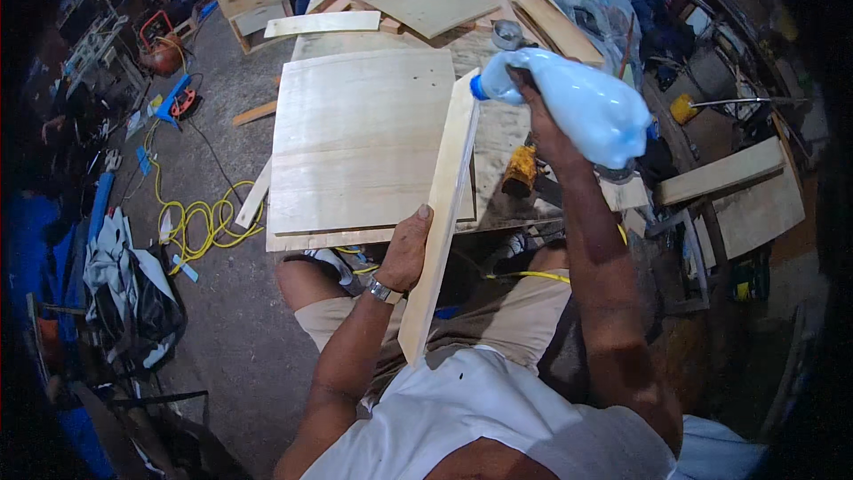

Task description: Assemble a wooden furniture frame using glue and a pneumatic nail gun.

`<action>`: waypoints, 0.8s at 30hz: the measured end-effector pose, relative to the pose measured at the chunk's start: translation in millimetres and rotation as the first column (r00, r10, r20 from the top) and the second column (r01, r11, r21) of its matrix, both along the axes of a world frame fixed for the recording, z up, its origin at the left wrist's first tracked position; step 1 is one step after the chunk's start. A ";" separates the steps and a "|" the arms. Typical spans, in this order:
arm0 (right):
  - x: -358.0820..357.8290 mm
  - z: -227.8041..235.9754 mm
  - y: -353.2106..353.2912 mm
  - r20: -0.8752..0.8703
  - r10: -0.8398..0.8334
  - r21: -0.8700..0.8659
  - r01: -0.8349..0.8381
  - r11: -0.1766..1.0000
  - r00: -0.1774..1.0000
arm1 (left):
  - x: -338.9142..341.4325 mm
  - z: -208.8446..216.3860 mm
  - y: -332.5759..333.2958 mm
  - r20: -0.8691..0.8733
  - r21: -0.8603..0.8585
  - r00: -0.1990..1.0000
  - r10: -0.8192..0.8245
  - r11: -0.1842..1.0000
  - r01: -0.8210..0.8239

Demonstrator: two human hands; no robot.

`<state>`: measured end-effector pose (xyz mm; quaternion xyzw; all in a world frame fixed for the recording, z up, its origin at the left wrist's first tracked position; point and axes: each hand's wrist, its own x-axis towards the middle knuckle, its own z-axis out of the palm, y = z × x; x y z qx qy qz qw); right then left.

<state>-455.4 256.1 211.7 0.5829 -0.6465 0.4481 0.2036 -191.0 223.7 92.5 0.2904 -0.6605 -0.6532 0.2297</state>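
My left hand [408, 250] is closed around the lower middle of a long pale wooden strip [444, 200], held slanting away from me with its near end close to my shirt. My right hand [546, 120] grips the neck end of a clear plastic bottle [591, 107] full of a whitish liquid. The bottle is tipped on its side, and its blue cap [477, 87] points left at the strip's far end, touching it or very near it. Beneath the strip lies a broad plywood panel [364, 142] on the work table. Whether any liquid is coming out cannot be made out.
Plywood offcuts [422, 0] and a round metal piece [507, 34] lie at the table's far side. A yellow-orange tool [521, 169] sits by my right forearm. Coiled yellow cord [209, 222] and a crumpled sheet [129, 293] are on the left floor; loose boards [724, 173] stand right.
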 end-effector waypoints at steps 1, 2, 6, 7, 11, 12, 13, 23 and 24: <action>-4.0 -2.7 -4.4 0.158 0.063 -0.013 -0.062 0.998 0.985 | -0.1 -1.1 -0.2 0.022 0.084 1.000 0.002 0.996 -0.004; -8.7 -5.1 -9.3 0.234 0.117 -0.042 -0.110 0.993 0.965 | 0.0 -3.2 1.2 0.030 0.164 0.999 -0.030 0.986 0.025; -10.2 -7.6 -11.4 0.018 -0.076 -0.023 0.076 0.997 0.997 | -1.0 -12.9 0.4 -0.108 0.168 0.992 -0.058 0.983 0.076; 1.2 -9.3 -2.5 -0.053 -0.127 0.058 0.130 0.990 0.990 | -2.7 -14.8 -2.4 -0.141 -0.011 0.989 -0.033 0.999 0.031; 74.3 -19.6 46.9 -0.234 -0.030 0.252 0.090 0.963 0.972 | -8.0 -17.0 -14.4 -0.075 0.327 0.996 0.057 0.945 -0.029; 84.6 -22.0 55.7 -0.238 0.038 0.245 0.022 0.969 0.971 | -8.8 -16.8 -18.0 -0.033 0.417 0.996 0.079 0.907 -0.058; 86.4 -21.4 55.7 -0.230 0.074 0.246 -0.015 0.969 0.970 | -10.3 -16.3 -20.2 -0.131 0.334 0.986 0.099 0.941 -0.050; 125.6 -27.0 67.9 -0.243 0.123 0.351 -0.031 0.936 0.962 | -22.7 -14.1 -34.8 -0.256 0.346 0.943 0.212 0.931 -0.115; 130.3 -29.6 75.0 -0.240 0.172 0.350 -0.080 0.933 0.955 | -22.7 -15.1 -37.1 -0.310 0.358 0.916 0.254 0.924 -0.135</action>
